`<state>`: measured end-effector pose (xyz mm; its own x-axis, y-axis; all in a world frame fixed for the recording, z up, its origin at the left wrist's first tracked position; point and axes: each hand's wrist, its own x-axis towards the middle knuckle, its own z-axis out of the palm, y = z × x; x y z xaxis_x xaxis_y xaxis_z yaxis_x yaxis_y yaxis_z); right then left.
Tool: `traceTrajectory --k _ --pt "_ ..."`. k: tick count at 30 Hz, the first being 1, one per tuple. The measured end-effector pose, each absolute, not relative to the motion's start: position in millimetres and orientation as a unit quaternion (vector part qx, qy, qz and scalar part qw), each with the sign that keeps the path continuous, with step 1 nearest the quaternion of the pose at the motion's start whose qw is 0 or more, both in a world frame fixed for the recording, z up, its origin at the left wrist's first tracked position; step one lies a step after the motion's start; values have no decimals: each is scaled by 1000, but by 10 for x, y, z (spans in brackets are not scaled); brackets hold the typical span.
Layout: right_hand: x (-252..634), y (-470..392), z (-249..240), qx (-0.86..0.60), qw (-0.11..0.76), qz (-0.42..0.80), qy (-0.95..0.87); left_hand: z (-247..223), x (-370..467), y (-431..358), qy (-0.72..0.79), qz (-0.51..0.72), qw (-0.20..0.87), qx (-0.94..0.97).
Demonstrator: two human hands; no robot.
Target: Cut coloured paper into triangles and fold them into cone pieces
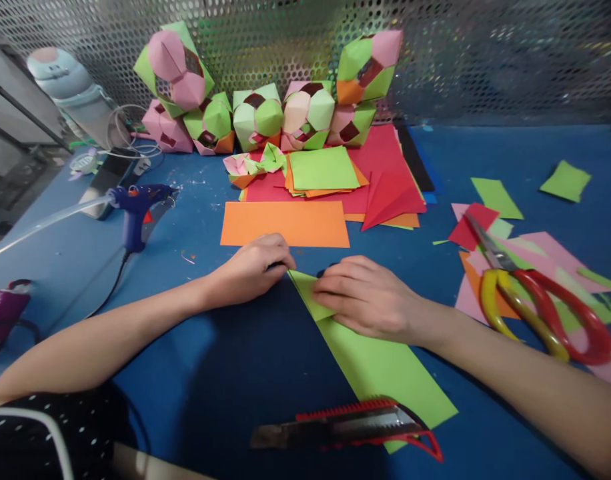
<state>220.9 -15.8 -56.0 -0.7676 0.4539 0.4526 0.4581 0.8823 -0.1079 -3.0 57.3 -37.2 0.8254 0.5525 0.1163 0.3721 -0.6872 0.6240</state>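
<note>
In the head view, the light green paper strip (385, 367) lies aslant on the blue tabletop (465, 157), running from between the two hands down to the lower right, its far end partly covered by the box cutter (355, 427). It should handle as something very light, springy along its length yet soft enough to crease under a finger, with thin edges that would bend or tear if tugged; best held by its corners and pressed flat along the fold. The left hand (258, 270) has its grip pinched at the strip's upper tip, while the right hand (368, 297) lays its fingers over the folded flap; its thumb is hidden, so whether that grip is closed on the paper I cannot tell. Just beyond lies a smooth, matte orange paper rectangle (285, 223), near stacked green squares (325, 168) and wide red sheets (385, 150). Faceted folded-paper blocks (308, 110) with square openings stand before a perforated metal panel (465, 67). At right, metal-bladed scissors (503, 259) with glossy red and yellow handles rest over paper scraps (543, 247).
</note>
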Motion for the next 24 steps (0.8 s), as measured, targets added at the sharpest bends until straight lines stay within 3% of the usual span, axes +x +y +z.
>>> traceTrajectory --k 24 --pt "2191 -148 -499 -214 238 -9 -947 -330 -23 575 271 140 329 894"
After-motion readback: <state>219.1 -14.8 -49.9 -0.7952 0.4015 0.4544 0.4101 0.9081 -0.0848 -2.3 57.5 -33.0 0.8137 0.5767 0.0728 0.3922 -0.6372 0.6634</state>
